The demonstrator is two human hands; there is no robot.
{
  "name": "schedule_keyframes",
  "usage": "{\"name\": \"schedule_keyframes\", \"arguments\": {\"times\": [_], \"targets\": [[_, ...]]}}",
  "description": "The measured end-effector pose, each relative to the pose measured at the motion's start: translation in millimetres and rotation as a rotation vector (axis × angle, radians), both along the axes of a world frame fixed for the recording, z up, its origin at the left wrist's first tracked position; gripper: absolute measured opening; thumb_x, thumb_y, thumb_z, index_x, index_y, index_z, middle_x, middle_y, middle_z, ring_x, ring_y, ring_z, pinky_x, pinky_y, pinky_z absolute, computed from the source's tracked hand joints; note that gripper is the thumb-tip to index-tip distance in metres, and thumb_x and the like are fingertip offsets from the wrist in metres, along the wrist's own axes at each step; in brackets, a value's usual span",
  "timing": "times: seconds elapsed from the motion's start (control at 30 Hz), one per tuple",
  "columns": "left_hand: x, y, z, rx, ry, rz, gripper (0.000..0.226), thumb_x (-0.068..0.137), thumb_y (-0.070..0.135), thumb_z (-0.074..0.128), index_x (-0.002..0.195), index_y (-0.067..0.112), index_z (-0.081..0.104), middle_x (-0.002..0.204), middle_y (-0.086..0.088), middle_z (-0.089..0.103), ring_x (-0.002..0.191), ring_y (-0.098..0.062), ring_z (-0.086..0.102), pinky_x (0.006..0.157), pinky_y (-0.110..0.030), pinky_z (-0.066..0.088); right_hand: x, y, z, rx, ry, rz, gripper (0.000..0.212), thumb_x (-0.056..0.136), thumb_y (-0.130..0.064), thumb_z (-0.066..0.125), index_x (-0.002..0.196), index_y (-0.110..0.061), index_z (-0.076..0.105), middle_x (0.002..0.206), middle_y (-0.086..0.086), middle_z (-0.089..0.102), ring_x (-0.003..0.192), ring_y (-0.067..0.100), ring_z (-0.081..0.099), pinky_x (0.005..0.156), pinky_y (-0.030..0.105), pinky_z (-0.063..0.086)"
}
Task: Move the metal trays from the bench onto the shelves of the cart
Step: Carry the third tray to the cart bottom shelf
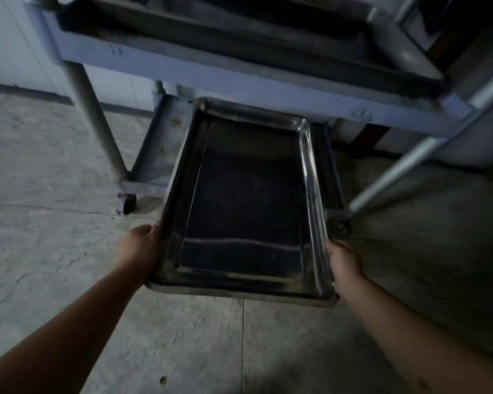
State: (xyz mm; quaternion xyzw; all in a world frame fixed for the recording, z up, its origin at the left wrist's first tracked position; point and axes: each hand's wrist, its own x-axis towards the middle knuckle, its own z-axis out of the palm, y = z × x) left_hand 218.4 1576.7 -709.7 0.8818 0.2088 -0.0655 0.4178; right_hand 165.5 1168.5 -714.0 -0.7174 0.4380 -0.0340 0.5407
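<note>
Both hands, left hand (143, 245) and right hand (343, 263), clamp the near corners of a metal tray (245, 211) angled towards the cart's bottom shelf (165, 137). Its far rim could catch the middle shelf rail (239, 81) and jolt loose.

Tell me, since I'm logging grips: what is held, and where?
A metal tray, gripped by left hand and right hand on its two long side rims, near end.

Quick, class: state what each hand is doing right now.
Left hand: closed on the metal tray, left edge.
Right hand: closed on the tray's right edge.
</note>
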Motion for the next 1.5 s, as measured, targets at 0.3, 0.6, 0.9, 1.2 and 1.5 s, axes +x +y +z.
{"name": "schedule_keyframes", "arguments": {"times": [0.3,0.6,0.9,1.2,1.5], "targets": [[19.7,-8.2,2.1,-0.146,0.032,0.077,0.044,0.099,0.045,0.048,0.073,0.015,0.067,0.072,-0.006,0.066,0.072,-0.025,0.061,0.065,-0.035,0.041,48.4,-10.6,-14.9,-0.030,0.016,0.060,0.030,0.093,-0.027,0.061,0.069,-0.010,0.060,0.073,0.013,0.056,0.071,0.027,0.054,0.063,0.034,0.039],[25.8,-14.0,0.8,-0.376,0.087,0.111,0.036,0.098,0.049,0.049,0.091,0.021,0.072,0.090,-0.008,0.074,0.086,-0.027,0.070,0.081,-0.046,0.058,69.7,-29.8,1.4,-0.032,-0.004,0.231,0.034,0.099,-0.030,0.054,0.110,-0.002,0.069,0.106,0.021,0.067,0.105,0.037,0.062,0.092,0.046,0.048],[12.8,-31.1,2.5,-0.471,0.041,0.120,0.031,0.102,0.042,0.046,0.107,0.018,0.066,0.101,-0.012,0.072,0.093,-0.031,0.070,0.086,-0.056,0.057,-93.4,90.3,-4.1,-0.041,-0.073,0.193,0.038,0.092,-0.056,0.048,0.096,-0.019,0.055,0.069,0.003,0.063,0.058,0.014,0.061,0.053,0.024,0.048],[-8.3,-72.5,-2.6,-0.879,0.127,0.154,0.028,0.106,0.032,0.041,0.113,0.015,0.063,0.106,-0.011,0.075,0.096,-0.028,0.074,0.074,-0.043,0.061,-2.9,91.9,-4.1,0.462,-0.208,-0.239,0.003,0.098,-0.020,0.057,0.099,-0.019,0.060,0.086,0.006,0.069,0.070,0.015,0.068,0.057,0.024,0.054],[16.8,-101.0,8.6,-0.789,0.272,-0.125,0.031,0.102,0.033,0.051,0.107,0.004,0.061,0.092,-0.013,0.072,0.080,-0.025,0.070,0.062,-0.032,0.052,33.3,19.7,-4.7,0.443,-0.325,-0.333,0.015,0.098,-0.015,0.057,0.085,-0.019,0.063,0.048,-0.011,0.057,0.039,0.001,0.050,0.043,0.016,0.043]]}}
